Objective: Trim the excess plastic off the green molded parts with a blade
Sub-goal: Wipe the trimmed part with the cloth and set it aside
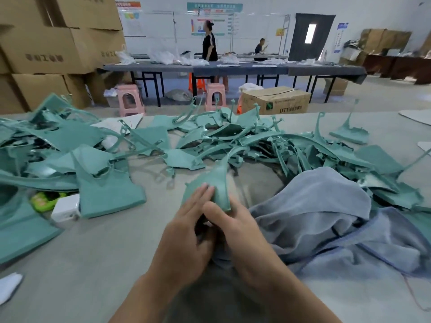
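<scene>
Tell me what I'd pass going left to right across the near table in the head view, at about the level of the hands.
Bright green item → white box → flat green part → left hand → right hand, pinching the held green part → blue-grey cloth.

Matt green plastic, that part [211, 180] was (ragged at its edges); the towel [326, 201] was soft fuzzy cloth, the boxes [46, 50] dull brown cardboard.

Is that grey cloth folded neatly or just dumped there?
Dumped: the cloth lies crumpled in loose heaps on the table, with no tidy folds.
</scene>
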